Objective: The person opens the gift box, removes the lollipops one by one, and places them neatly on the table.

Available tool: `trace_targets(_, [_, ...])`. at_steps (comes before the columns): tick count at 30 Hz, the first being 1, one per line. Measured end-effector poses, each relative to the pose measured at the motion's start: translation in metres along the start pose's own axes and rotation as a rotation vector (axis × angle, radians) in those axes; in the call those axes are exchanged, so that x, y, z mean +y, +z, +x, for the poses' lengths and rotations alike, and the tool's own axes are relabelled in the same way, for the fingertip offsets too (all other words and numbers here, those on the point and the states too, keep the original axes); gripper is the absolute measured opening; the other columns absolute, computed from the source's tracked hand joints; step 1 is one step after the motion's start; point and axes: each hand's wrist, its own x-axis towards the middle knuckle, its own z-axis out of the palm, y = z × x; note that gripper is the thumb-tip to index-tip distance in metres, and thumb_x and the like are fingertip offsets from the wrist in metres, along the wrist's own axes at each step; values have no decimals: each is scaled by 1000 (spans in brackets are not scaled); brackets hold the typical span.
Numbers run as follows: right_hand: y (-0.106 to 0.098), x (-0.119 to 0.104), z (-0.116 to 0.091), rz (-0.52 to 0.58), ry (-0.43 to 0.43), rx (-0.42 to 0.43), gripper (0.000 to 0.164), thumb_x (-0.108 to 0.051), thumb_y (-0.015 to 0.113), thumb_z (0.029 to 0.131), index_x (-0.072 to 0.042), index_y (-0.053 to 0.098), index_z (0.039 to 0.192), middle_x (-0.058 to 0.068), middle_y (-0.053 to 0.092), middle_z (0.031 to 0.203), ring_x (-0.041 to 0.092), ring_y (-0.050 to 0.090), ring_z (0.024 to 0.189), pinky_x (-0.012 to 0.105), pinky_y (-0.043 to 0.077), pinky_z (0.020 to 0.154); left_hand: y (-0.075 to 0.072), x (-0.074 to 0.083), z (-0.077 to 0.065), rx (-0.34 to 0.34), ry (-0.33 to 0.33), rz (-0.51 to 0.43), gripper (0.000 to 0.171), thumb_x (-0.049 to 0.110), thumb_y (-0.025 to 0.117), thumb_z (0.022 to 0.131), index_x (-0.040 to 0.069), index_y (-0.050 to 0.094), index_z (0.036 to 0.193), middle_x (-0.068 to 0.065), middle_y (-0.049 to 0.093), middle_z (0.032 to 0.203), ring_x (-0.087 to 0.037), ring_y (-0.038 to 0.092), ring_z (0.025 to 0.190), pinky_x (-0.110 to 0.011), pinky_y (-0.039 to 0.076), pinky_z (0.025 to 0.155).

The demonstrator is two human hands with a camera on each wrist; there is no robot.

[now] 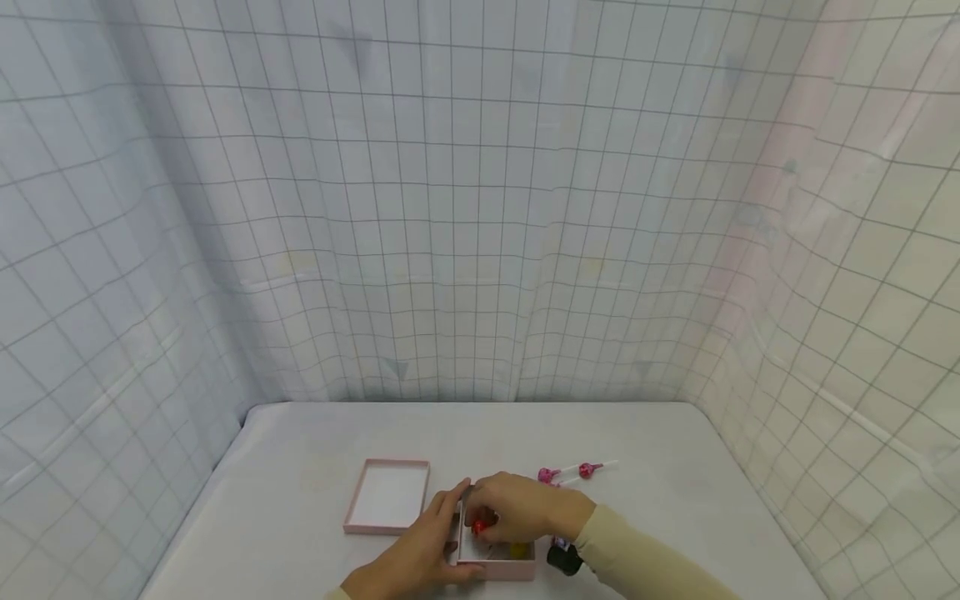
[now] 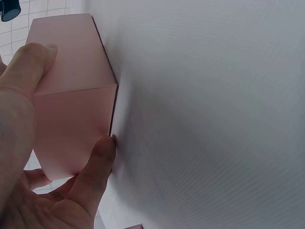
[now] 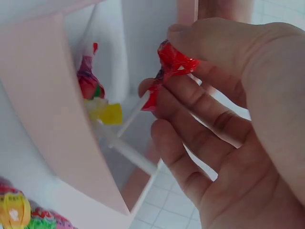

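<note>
My left hand (image 1: 420, 550) grips the pink box (image 1: 510, 571) at its left end, the thumb on the near wall. In the left wrist view the fingers (image 2: 90, 179) spread along the box's outer wall (image 2: 71, 119). Over the open box, my right hand (image 1: 517, 507) pinches a lollipop (image 3: 174, 62) in a red wrapper by its head. Its white stick (image 3: 131, 119) points down into the box. Inside lie another lollipop (image 3: 90, 86) with a red and purple wrapper and one with a yellow wrapper (image 3: 112, 113). My right hand covers part of the box's inside in the head view.
The pink-edged lid (image 1: 388, 497) lies on the white table left of the box. Lollipops in pink wrappers (image 1: 587, 471) rest beyond the right hand. A black object (image 1: 564, 560) is by the right sleeve. Colourful wrapped candies (image 3: 14, 210) show beside the box.
</note>
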Motion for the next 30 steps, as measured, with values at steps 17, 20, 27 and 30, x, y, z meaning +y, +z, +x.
trace_targets(17, [-25,18,-48,115,66,214,22,-18,83,110,-11,84,131,-7,77,117,-2,70,103,24,66,95,-7,2,10,-24,-99,51,130,53,101,91,7,22,184,-24,53,163,-31,68,132,-51,68,109])
trace_targets(20, [-23,26,-60,135,87,243,21,-18,83,111,-13,84,131,-9,77,118,-2,69,105,26,66,96,-8,3,10,-20,-108,49,131,50,103,90,6,22,184,-27,53,164,-36,68,135,-57,66,111])
trace_targets(27, [-13,51,-89,144,92,365,20,-15,83,110,-12,82,129,-7,78,117,1,70,105,33,69,95,-7,4,8,-11,-100,53,130,47,102,91,3,22,183,-26,54,162,-37,66,137,-64,61,118])
trace_targets(30, [-9,63,-103,130,102,424,21,-14,85,108,-10,81,129,-5,79,118,2,72,105,37,70,97,-6,3,8,-9,-81,61,129,47,102,91,2,22,182,-25,54,161,-36,65,136,-64,61,117])
